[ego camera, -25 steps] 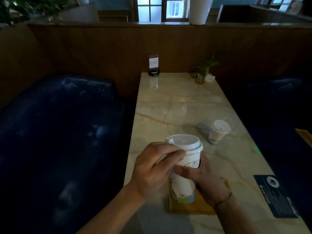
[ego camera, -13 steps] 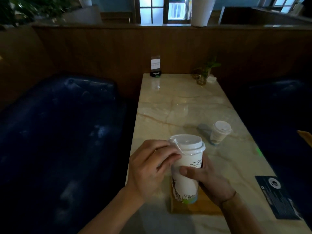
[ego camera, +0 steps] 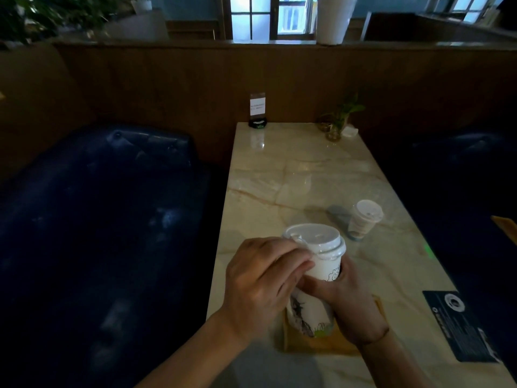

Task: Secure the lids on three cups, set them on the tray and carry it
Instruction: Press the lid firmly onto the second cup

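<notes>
Item 1 — tall paper cup [ego camera: 313,301], white w/ line drawings, upright over the wooden tray [ego camera: 313,344] at the near end of the marble table [ego camera: 293,177]. My right hand [ego camera: 352,306] is wrapped round its body from the right, thumb across the front. My left hand [ego camera: 263,287] is curled at the lid [ego camera: 314,239], fingertips pinching a thin flap at the lid's left rim.
Item 2 — small lidded cup [ego camera: 363,219], standing alone farther back-right on the table, well apart from the tray.
Misc: dark card [ego camera: 458,326] at the right table edge.

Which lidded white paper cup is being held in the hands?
The tall near one, gripped by both hands above the wooden tray; the smaller cup stands untouched farther right.
</notes>
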The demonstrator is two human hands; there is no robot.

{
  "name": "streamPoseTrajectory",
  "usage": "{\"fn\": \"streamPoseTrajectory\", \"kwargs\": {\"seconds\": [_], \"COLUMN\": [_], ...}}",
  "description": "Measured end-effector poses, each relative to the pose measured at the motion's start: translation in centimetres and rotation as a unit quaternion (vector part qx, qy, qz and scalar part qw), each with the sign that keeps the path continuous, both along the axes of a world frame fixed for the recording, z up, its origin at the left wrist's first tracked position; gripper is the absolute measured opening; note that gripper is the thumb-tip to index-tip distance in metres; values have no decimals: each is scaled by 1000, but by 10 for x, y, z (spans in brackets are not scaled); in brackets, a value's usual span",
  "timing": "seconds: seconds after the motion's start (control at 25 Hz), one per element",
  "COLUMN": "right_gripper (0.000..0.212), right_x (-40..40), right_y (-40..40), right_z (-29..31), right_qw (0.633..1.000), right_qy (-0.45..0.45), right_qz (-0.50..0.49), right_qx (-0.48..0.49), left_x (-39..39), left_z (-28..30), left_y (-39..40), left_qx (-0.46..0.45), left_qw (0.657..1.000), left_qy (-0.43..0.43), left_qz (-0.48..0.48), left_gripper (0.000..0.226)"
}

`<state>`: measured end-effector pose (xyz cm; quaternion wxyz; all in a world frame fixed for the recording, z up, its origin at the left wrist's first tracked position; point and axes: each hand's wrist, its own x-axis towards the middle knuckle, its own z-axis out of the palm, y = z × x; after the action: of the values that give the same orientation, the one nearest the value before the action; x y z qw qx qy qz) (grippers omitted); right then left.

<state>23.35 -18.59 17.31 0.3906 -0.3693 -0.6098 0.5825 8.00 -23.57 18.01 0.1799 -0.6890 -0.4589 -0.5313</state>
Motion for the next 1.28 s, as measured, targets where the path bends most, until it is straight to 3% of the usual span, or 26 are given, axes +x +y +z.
{"fn": "streamPoseTrajectory", "kwargs": {"seconds": [0.4,0.48,0.6,0.68,0.88,1.0,1.16,1.28], "right_gripper": [55,59,90,99,75,73,71,73], "right_x": [9,7,2,-1,-11,-14,-11,-7], "right_y": [3,3,9,14,12,7,8,10], "right_z": [-8,-7,-6,-4,-5,-7,-9,-11], "right_qw": [976,974,985,992,997,997,998,999], "right_qy": [122,128,93,61,-40,-36,-25,-15], "right_qz": [112,114,83,71,25,-3,-8,-1], "right_qx": [-139,-148,-115,-79,60,72,60,48], "left_x": [-9,-11,-14,-18,-12,-9,-13,-19], "left_z": [-2,-2,0,1,-1,-2,12,25], "left_y": [-1,0,5,9,9,6,5,8], "left_qx": [-1,-7,5,19,30,-9,-120,-192], "left_qw": [994,994,996,998,999,999,979,966], "left_qy": [-74,-74,-55,-30,35,-6,-151,-152], "left_qz": [-80,-85,-72,-59,-29,-31,-67,-84], "left_gripper": [13,13,9,8,13,15,19,16]}}
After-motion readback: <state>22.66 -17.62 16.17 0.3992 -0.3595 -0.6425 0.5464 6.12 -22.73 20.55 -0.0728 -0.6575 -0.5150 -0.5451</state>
